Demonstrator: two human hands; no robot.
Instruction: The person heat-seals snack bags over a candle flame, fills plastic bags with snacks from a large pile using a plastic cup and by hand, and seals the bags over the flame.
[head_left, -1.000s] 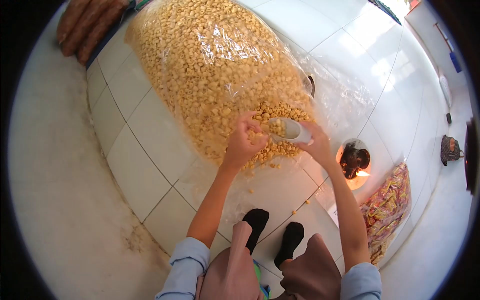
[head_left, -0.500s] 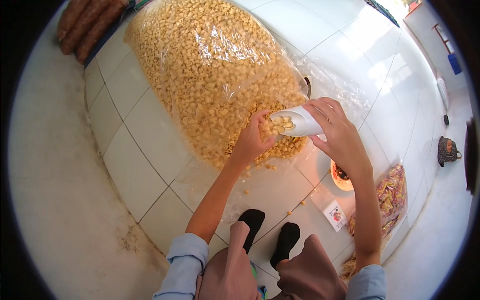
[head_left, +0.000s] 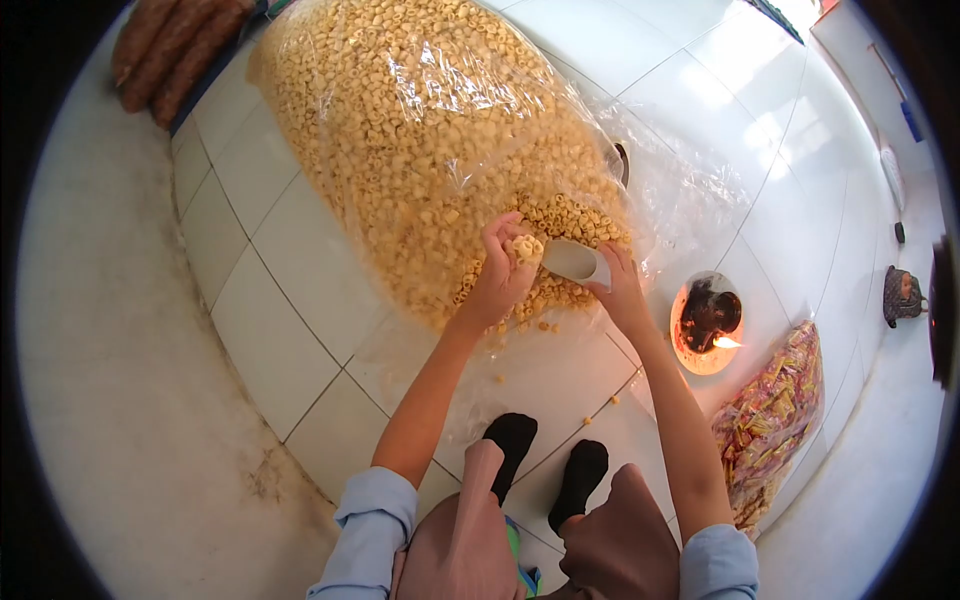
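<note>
A large clear plastic bag [head_left: 420, 130] full of yellow ring-shaped snack pieces lies on the floor, its open mouth toward me. My left hand [head_left: 500, 278] is at that mouth, fingers curled around a small clump of snack pieces [head_left: 525, 248]. Whether a thin clear bag wraps this clump, I cannot tell. In my right hand [head_left: 622, 290] is a white scoop [head_left: 577, 260], held by its near right end. It is low among the loose snack pieces [head_left: 560, 215], beside my left hand, and its visible hollow looks empty.
Right of my forearm, a small flame [head_left: 728, 343] burns at a round dish [head_left: 690, 355] with dark contents. Beyond it stands a clear bag of colourful packets [head_left: 775, 400]. Brown filled bags [head_left: 180, 50] lie at upper left. A few stray pieces [head_left: 587, 421] dot the tiles near my feet.
The scoop has swung down from its tilt toward my left hand into the loose pieces, and the snack pieces in it are gone. My right hand has lowered, uncovering the dish and flame.
</note>
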